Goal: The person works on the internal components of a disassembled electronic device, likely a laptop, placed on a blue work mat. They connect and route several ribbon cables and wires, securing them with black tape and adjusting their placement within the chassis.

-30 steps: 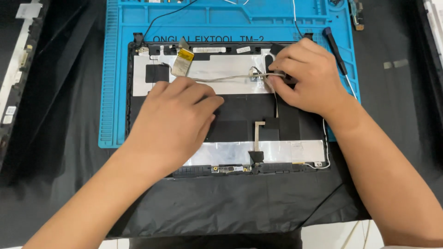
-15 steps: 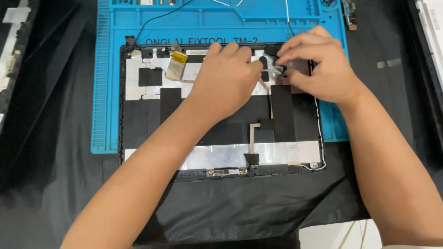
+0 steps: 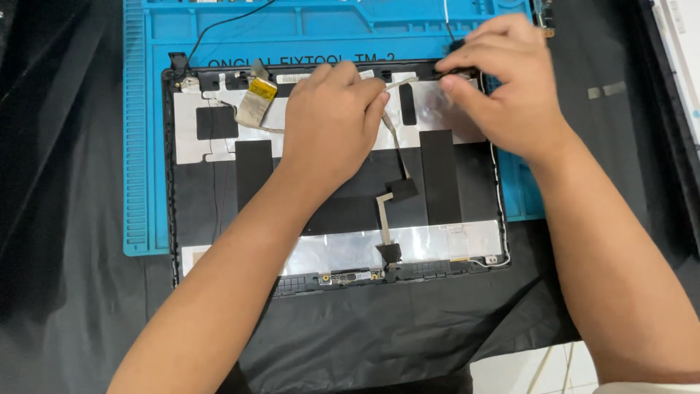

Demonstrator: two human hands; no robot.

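- A black cloth (image 3: 87, 321) covers the work surface under everything else.
- A blue repair mat (image 3: 146, 146) lies on the cloth, its ribbed left edge showing.
- A laptop screen back cover (image 3: 240, 197) lies inside up on the mat, its near edge reaching past the mat onto the cloth; silver foil and black tape patches line its inside.
- The left hand (image 3: 332, 120) rests on the upper middle of the cover, fingers curled together, fingertips pinching the flat display cable (image 3: 397, 149) near the top edge.
- The right hand (image 3: 510, 87) sits at the cover's top right corner, thumb and forefinger pressed together on a small dark hinge part (image 3: 456, 71); whether it grips or only presses it I cannot tell.
- The display cable runs from the left fingers down the cover's middle to the bottom edge.
- A yellow-taped connector (image 3: 255, 102) lies at the upper left of the cover, well apart from both hands.
- A thin white wire (image 3: 497, 204) follows the cover's right edge.
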